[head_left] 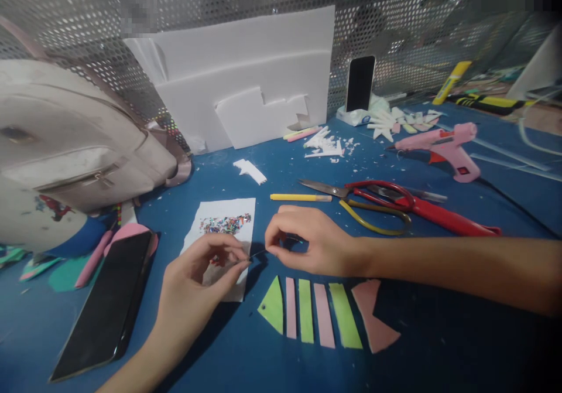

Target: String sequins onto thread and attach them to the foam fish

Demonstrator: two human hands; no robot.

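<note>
Between my two hands runs a thin thread [258, 253], too fine to tell whether it is cord or wire. My left hand [199, 276] pinches one end between thumb and fingertips, above a white paper sheet [239, 293]. Thumb and forefinger of my right hand [314, 238] are closed on the other side of it. Small multicoloured shiny bits [226, 224] lie heaped on the sheet, partly hidden by my left hand. Below my right hand lie cut pieces in a fish shape: a green head [273, 306], green and pink strips [325, 315] and a pink tail [374, 317].
Past my right hand lie a yellow pen [301, 197], scissors [325, 188] and a pink glue gun [452, 147]. A black phone [103, 305] and a pale backpack [83, 135] are at left. White boards [254, 71] lean against the mesh; another phone [360, 84] stands behind scraps [327, 144].
</note>
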